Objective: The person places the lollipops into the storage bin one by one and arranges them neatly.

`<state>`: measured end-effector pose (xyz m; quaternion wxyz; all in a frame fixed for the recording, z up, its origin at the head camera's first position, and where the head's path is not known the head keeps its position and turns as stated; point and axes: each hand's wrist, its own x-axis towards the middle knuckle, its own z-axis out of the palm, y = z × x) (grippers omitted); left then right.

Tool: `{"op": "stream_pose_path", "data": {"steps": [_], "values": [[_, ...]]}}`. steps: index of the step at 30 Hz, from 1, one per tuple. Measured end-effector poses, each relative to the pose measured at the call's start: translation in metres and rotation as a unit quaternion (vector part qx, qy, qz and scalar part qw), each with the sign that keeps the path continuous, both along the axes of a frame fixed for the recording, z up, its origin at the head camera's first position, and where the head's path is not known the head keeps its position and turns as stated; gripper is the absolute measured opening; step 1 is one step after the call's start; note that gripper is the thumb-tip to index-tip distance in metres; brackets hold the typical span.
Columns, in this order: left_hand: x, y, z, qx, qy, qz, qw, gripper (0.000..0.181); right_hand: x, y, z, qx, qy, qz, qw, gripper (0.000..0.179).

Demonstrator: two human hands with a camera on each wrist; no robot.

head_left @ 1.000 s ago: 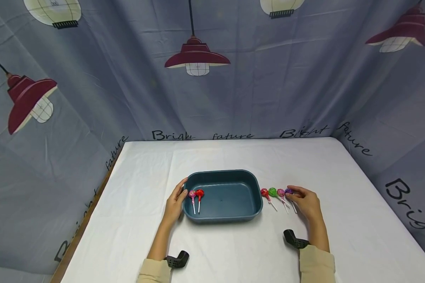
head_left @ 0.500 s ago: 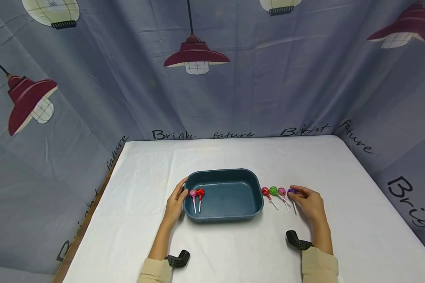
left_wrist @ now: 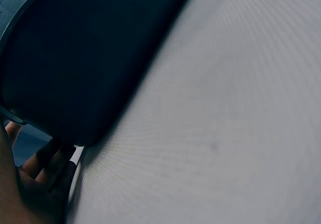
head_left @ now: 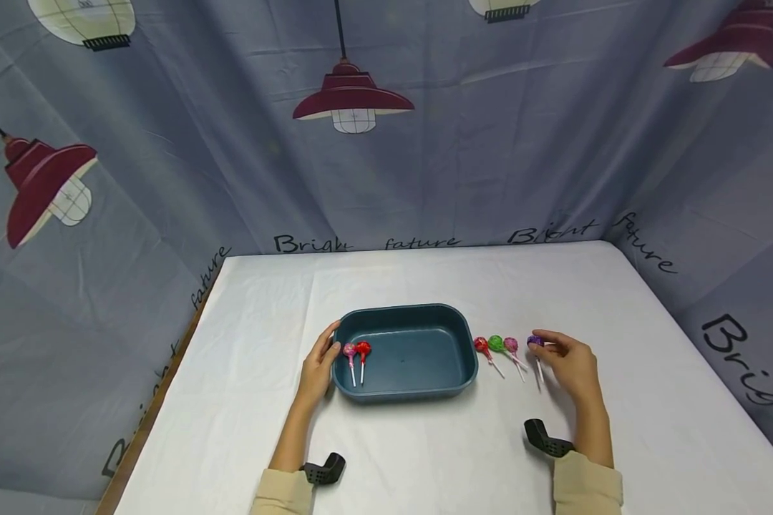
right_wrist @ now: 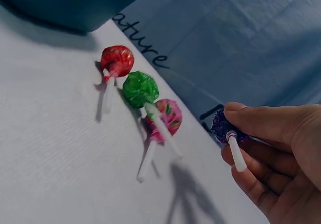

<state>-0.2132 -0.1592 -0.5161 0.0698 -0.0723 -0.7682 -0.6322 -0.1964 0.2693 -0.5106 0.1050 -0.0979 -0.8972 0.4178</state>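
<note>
In the head view my right hand (head_left: pixel 570 361) pinches a purple-wrapped lollipop (right_wrist: pixel 226 126) by its candy head, thumb on one side and fingers on the other. Its white stick points down toward me. Left of it lie a red lollipop (right_wrist: pixel 117 62), a green lollipop (right_wrist: pixel 141 90) and a pink lollipop (right_wrist: pixel 169 116) on the cloth, the green one's stick crossing over the pink one. My left hand (head_left: pixel 317 368) holds the left end of a dark teal plastic tray (head_left: pixel 406 395), thumb at the rim, fingers along the outer wall. Inside the tray rest a pink lollipop (head_left: pixel 351 350) and a red lollipop (head_left: pixel 363 348).
A white cloth (head_left: pixel 425 458) covers the table, whose brown wooden edge (head_left: pixel 144 415) shows at the left. Behind and beside it hangs a grey-blue curtain (head_left: pixel 425 179) printed with lamps and lettering. A black wrist camera (head_left: pixel 547 440) sits on the right wrist.
My right hand has shifted right and slightly away from me with the purple lollipop, opening a gap to the pink one. The left hand and tray stay in place.
</note>
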Motion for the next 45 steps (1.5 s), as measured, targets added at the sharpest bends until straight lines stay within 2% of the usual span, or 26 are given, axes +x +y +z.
{"op": "stream_pose_path", "data": {"steps": [3, 7, 10, 16, 25, 27, 28, 33, 35, 39, 45], "values": [[0.000, 0.000, 0.001, 0.005, 0.000, 0.000, 1.0000, 0.040, -0.007, 0.007, -0.012, 0.001, 0.024, -0.007, 0.9997, 0.043], [0.000, 0.000, 0.002, 0.005, -0.004, 0.000, 1.0000, 0.040, -0.021, 0.023, -0.041, 0.024, 0.049, -0.019, 0.9983, 0.045], [0.001, 0.000, 0.003, 0.005, -0.009, -0.001, 0.9999, 0.040, -0.029, 0.030, -0.055, 0.023, 0.055, -0.025, 0.9979, 0.044], [0.002, 0.000, 0.003, 0.005, -0.013, -0.001, 0.9999, 0.040, -0.036, 0.029, -0.058, 0.020, 0.075, -0.010, 0.9970, 0.038], [0.000, 0.000, 0.001, 0.006, 0.001, -0.003, 1.0000, 0.040, -0.052, 0.004, -0.061, 0.032, 0.114, 0.026, 0.9927, 0.034], [0.000, 0.000, 0.000, 0.004, 0.001, -0.001, 1.0000, 0.040, -0.052, -0.007, -0.054, 0.022, 0.128, 0.049, 0.9903, 0.034], [0.000, -0.001, 0.000, 0.003, 0.000, 0.000, 1.0000, 0.040, -0.049, -0.016, -0.045, 0.016, 0.132, 0.059, 0.9893, 0.034], [0.001, -0.001, -0.001, 0.000, -0.002, -0.002, 1.0000, 0.040, -0.018, -0.068, 0.029, -0.030, 0.138, 0.125, 0.9821, 0.031], [0.002, -0.001, -0.001, 0.001, -0.001, -0.001, 1.0000, 0.040, -0.011, -0.085, 0.051, -0.042, 0.135, 0.152, 0.9782, 0.030], [0.002, -0.001, 0.000, 0.003, -0.002, 0.000, 1.0000, 0.040, -0.011, -0.108, 0.064, -0.043, 0.123, 0.185, 0.9742, 0.027], [0.002, -0.001, 0.000, 0.001, -0.006, -0.001, 1.0000, 0.040, -0.020, -0.137, 0.062, -0.038, 0.115, 0.216, 0.9688, 0.024]]}}
